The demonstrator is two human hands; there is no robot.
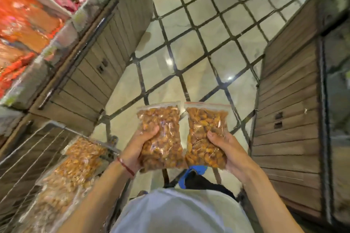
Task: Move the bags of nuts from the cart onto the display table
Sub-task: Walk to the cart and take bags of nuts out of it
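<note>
Presently left hand grips one nut bag, right hand another bag, frame centre; more bags in cart, lower left.

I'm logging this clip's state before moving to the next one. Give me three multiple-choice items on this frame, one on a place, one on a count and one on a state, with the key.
1. Where does the cart with the stacked bags stand?
A. at the person's lower left
B. at their right
C. straight ahead

2. How many bags are held up?
A. one
B. two
C. four

3. What is the left hand doing?
A. hanging open and empty
B. gripping a bag
C. resting on the cart's rim

Key:
1 A: the wire cart sits at the lower left of the view.
2 B: the left bag and the right bag are side by side, and the right hand holds the second.
3 B: its fingers curl round the left bag.
</note>
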